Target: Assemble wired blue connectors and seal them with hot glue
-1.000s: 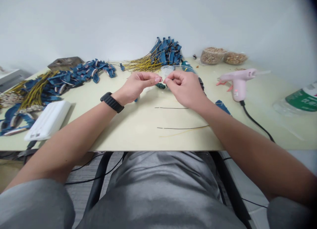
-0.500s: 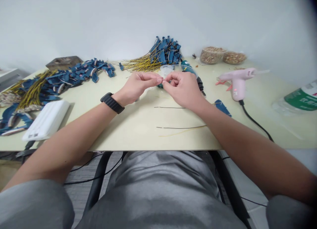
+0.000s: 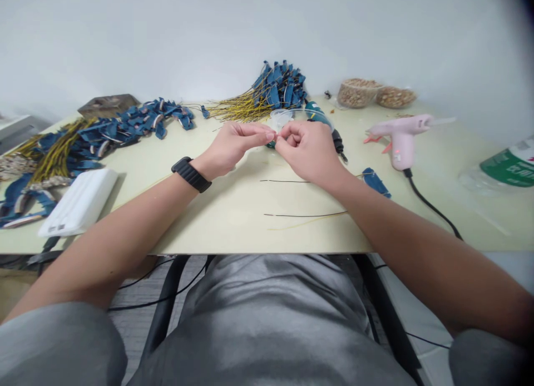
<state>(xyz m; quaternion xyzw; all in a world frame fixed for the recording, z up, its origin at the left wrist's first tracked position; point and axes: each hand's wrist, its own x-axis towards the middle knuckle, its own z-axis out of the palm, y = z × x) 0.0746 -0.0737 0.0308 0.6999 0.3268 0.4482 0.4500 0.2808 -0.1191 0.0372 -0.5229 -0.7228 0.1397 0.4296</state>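
Note:
My left hand (image 3: pixel 233 147) and my right hand (image 3: pixel 311 149) meet above the middle of the table, thumbs and forefingers pinched together tip to tip. Whatever sits between the fingertips is too small to make out. Just behind them stands a clear plastic cup (image 3: pixel 280 118), partly covered by my fingers. A dark teal power tool (image 3: pixel 317 112) with a black front end lies beyond my right hand. Below my right wrist, two thin dark wires (image 3: pixel 306 214) rest on the table, their right ends hidden by my forearm. A blue fabric piece (image 3: pixel 375 182) lies right of that forearm.
A pink glue gun (image 3: pixel 401 134) stands at the right, its black cord running forward. Further right is a bottle with a green label (image 3: pixel 511 166). Blue pieces on yellow stems (image 3: pixel 277 88) are heaped at the back, more at left. A white power bank (image 3: pixel 79 202) lies front left.
Almost nothing differs. Both hands stay pinched together in the same place, with only a very slight shift of the left wrist to the right.

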